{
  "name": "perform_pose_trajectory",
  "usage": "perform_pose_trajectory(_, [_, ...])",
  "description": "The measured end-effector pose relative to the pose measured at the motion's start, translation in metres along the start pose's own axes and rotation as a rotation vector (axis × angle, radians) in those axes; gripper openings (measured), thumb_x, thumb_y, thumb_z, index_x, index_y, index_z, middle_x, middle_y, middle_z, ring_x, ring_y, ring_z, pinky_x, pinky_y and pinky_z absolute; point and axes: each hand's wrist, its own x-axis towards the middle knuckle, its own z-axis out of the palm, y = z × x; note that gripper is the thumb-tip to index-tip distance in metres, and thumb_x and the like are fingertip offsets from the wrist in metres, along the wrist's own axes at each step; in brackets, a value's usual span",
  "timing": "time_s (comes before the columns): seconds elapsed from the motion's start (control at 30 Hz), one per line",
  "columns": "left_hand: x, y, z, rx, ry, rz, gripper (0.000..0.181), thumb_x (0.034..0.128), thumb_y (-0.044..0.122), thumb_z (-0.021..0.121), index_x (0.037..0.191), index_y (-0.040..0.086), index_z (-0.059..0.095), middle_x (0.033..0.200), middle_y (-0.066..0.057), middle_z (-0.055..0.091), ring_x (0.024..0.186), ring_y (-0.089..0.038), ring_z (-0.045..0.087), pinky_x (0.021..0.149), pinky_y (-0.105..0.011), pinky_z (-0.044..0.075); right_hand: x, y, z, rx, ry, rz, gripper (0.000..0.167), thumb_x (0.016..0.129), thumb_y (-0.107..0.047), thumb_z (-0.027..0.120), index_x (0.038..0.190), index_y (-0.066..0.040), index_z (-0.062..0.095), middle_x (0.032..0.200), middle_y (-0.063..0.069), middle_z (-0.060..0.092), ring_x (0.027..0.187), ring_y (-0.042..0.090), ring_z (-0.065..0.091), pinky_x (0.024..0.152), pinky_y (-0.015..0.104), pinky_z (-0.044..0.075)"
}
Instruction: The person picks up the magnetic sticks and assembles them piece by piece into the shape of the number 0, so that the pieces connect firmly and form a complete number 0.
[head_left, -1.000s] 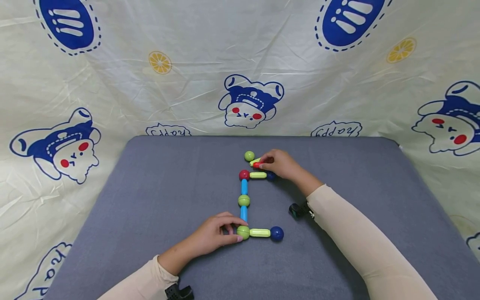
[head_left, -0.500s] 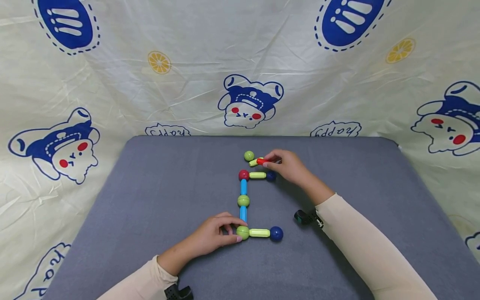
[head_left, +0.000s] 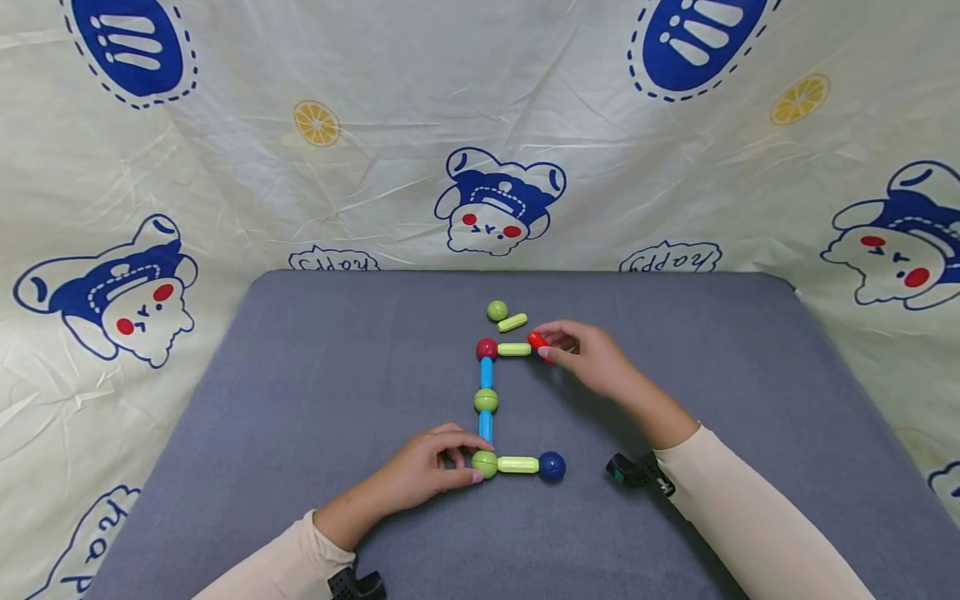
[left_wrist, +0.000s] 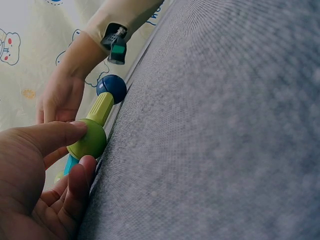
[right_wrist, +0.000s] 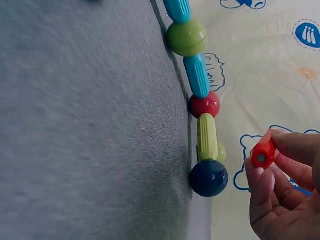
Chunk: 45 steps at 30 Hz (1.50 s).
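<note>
My left hand (head_left: 420, 471) holds the near green ball (left_wrist: 91, 140) between thumb and fingers. This ball is a corner of a magnetic-stick figure lying on the table. From it a yellow-green stick (head_left: 518, 465) leads right to a dark blue ball (head_left: 552, 467). Two blue sticks (head_left: 487, 373), with a green ball (head_left: 486, 401) between them, run away to a red ball (head_left: 487, 349). Another yellow-green stick (right_wrist: 207, 136) joins the red ball to a second dark blue ball (right_wrist: 209, 178), hidden in the head view. Above that end, my right hand (head_left: 596, 360) pinches a red stick (right_wrist: 264, 152).
Beyond the figure lie a loose green ball (head_left: 497, 310) and a loose yellow-green stick (head_left: 513, 322). All rest on a grey cloth-covered table (head_left: 337, 358). A printed pale sheet (head_left: 375, 183) hangs behind its far edge.
My right hand has brought the red stick from beside the loose yellow-green stick toward me and right, over the far dark blue ball. The left hand stays on the near green ball.
</note>
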Motion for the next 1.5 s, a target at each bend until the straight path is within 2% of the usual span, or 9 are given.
perform_pose_trajectory(0.13, [0.000, 0.000, 0.001, 0.012, -0.001, -0.009, 0.030, 0.0895, 0.025, 0.079, 0.119, 0.028, 0.074, 0.103, 0.005, 0.065, 0.086, -0.004, 0.058, 0.072, -0.020, 0.051, -0.014, 0.003, 0.000, 0.019, -0.021, 0.021, 0.038, 0.096, -0.019, 0.070, 0.134, -0.013, 0.063, 0.112, 0.011, 0.069, 0.095, 0.023, 0.063, 0.077, 0.032, 0.054])
perform_pose_trajectory(0.27, [0.000, 0.002, 0.001, 0.018, -0.003, -0.010, 0.030, 0.0894, 0.025, 0.079, 0.119, 0.029, 0.074, 0.102, 0.007, 0.064, 0.086, -0.004, 0.058, 0.072, -0.021, 0.051, -0.026, 0.007, 0.002, 0.083, -0.042, 0.041, 0.035, 0.096, -0.017, 0.070, 0.129, -0.010, 0.063, 0.109, 0.012, 0.069, 0.088, 0.020, 0.065, 0.072, 0.029, 0.057])
perform_pose_trajectory(0.4, [0.001, 0.002, 0.001, 0.009, -0.005, -0.017, 0.031, 0.0896, 0.025, 0.078, 0.120, 0.029, 0.073, 0.104, 0.007, 0.064, 0.087, -0.004, 0.058, 0.072, -0.021, 0.051, -0.035, 0.009, 0.006, 0.161, -0.065, 0.063, 0.032, 0.094, -0.016, 0.072, 0.123, -0.007, 0.062, 0.105, 0.013, 0.067, 0.081, 0.019, 0.067, 0.068, 0.033, 0.059])
perform_pose_trajectory(0.53, [0.000, 0.002, 0.001, 0.004, -0.001, -0.022, 0.031, 0.0895, 0.024, 0.079, 0.120, 0.029, 0.073, 0.105, 0.007, 0.064, 0.086, -0.004, 0.059, 0.072, -0.021, 0.051, -0.043, 0.010, 0.012, 0.216, -0.113, 0.080, 0.035, 0.094, -0.020, 0.073, 0.123, -0.007, 0.060, 0.104, 0.014, 0.065, 0.077, 0.019, 0.068, 0.065, 0.036, 0.059])
perform_pose_trajectory(0.7, [-0.001, 0.001, 0.001, 0.001, -0.001, -0.014, 0.031, 0.0898, 0.025, 0.078, 0.120, 0.028, 0.073, 0.104, 0.007, 0.064, 0.087, -0.004, 0.059, 0.073, -0.021, 0.051, -0.053, 0.011, 0.020, 0.261, -0.159, 0.094, 0.037, 0.093, -0.018, 0.073, 0.125, -0.005, 0.060, 0.103, 0.014, 0.063, 0.077, 0.021, 0.068, 0.068, 0.033, 0.060])
perform_pose_trajectory(1.03, [0.000, 0.000, 0.000, 0.006, 0.000, -0.011, 0.031, 0.0896, 0.024, 0.078, 0.120, 0.029, 0.073, 0.103, 0.008, 0.064, 0.086, -0.003, 0.059, 0.071, -0.021, 0.051, -0.070, 0.009, 0.029, 0.310, -0.187, 0.124, 0.035, 0.094, -0.017, 0.072, 0.122, -0.002, 0.058, 0.101, 0.014, 0.062, 0.080, 0.020, 0.068, 0.070, 0.031, 0.060])
perform_pose_trajectory(1.5, [0.000, 0.001, 0.001, 0.004, -0.006, -0.014, 0.032, 0.0896, 0.024, 0.078, 0.120, 0.028, 0.073, 0.105, 0.007, 0.065, 0.087, -0.004, 0.058, 0.072, -0.021, 0.051, -0.075, 0.014, 0.032, 0.414, -0.222, 0.149, 0.040, 0.094, -0.016, 0.072, 0.124, 0.003, 0.055, 0.101, 0.016, 0.061, 0.082, 0.020, 0.068, 0.072, 0.034, 0.062])
